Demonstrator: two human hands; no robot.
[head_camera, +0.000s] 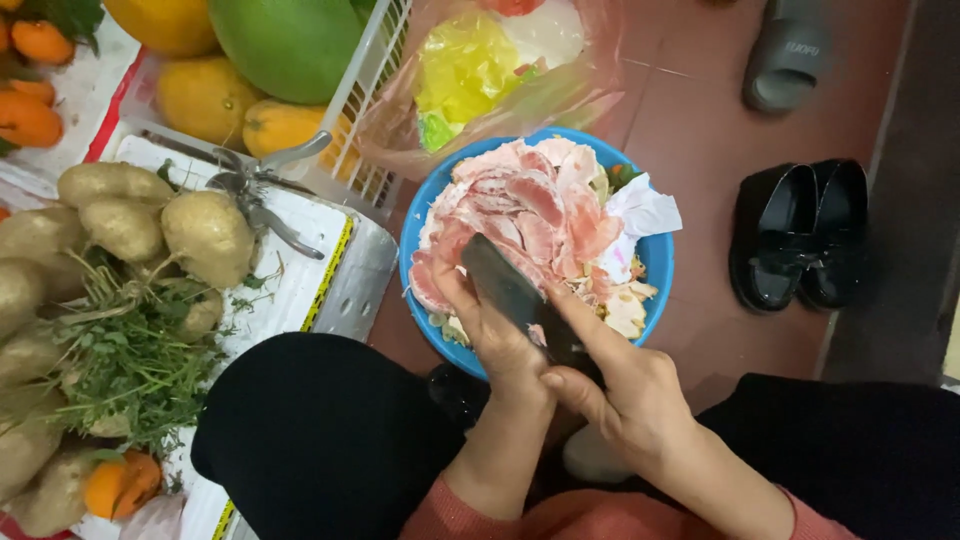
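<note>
Knife (515, 295) in right hand (640, 400), left hand (500, 340) steadying, blue bowl (655, 260)

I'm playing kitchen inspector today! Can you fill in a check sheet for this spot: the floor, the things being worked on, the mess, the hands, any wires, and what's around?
Surface: reddish tiled floor; the work happens over it.
Job's things: blue bowl heaped with pink fruit peel; dark knife over the bowl.
Clutter: crumpled white tissue in the bowl; plastic bag of scraps just behind it.
Hands: right hand grips the knife handle; left hand rests on the blade, by the peel.
Cables: nothing seen.
Surroundings: potatoes, greens, scissors, white basket of fruit, black shoes, grey slipper.
</note>
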